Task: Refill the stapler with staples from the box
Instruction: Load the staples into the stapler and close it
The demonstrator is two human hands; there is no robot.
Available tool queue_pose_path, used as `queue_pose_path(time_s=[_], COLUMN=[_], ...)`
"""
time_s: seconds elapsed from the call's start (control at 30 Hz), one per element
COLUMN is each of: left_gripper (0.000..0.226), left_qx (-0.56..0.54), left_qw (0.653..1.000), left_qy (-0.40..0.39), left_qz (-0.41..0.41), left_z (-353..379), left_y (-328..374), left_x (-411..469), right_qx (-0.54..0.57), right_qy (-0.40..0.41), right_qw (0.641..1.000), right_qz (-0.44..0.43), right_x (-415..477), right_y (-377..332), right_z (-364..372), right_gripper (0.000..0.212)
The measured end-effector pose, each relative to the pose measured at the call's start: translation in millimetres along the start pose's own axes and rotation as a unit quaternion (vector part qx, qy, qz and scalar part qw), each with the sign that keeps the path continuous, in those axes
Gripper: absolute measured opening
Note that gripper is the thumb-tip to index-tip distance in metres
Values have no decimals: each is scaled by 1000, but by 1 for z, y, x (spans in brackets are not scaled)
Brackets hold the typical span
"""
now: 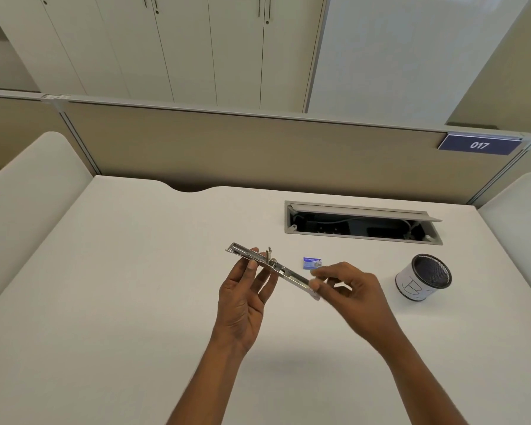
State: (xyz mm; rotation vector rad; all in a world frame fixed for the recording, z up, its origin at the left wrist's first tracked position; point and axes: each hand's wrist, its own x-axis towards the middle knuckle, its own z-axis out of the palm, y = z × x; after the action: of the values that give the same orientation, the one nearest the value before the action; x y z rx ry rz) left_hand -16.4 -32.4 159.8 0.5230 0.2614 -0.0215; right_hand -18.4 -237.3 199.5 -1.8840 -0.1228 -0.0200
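- We see the stapler (292,277) swung fully open into one long metal strip, held in the air above the white desk (135,286) and slanting from the far left down to the near right; a small upright part sticks up near its middle, just beyond the left fingertips
- The left hand (242,305) is palm up with long, nearly straight fingers; its thumb (252,262) lies on the near face of the strip and the other fingers back it from behind, so the far half of the stapler is pinched between them
- The right hand (356,289) has its fingers curled in narrow at the strip's near end; this hand is blurred, so we can only say it seems to pinch that end between thumb and forefinger
- The box of staples (312,262), small and blue, lies flat on the desk just beyond the right fingertips, apart from the stapler; whether it is open we cannot tell
- A mesh cup (423,279) wrapped in white paper stands well to the right of the right hand's knuckles
- Past both sets of fingertips a cable hatch (362,223) sits open in the desk; farther off, a blue sign (478,144) on the partition reads 017
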Motion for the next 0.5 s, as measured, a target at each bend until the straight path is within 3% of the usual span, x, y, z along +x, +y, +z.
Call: queue_pose_path(time_s=[0.07, 0.2, 0.5], left_gripper=[22, 23, 27], left_qx=[-2, -2, -2], left_qw=[1000, 1000, 999], left_qy=[5, 12, 23], left_qz=[-3, -11, -36], left_z=[-5, -15, -28], left_y=[1, 1, 4], left_x=[0, -1, -3], right_qx=[15, -57, -256], right_qy=[26, 67, 24], right_qw=[999, 992, 953], right_qz=[30, 88, 159], right_x=[15, 52, 82], right_y=[3, 26, 122], right_z=[-7, -22, 3], right_gripper=[10, 5, 30])
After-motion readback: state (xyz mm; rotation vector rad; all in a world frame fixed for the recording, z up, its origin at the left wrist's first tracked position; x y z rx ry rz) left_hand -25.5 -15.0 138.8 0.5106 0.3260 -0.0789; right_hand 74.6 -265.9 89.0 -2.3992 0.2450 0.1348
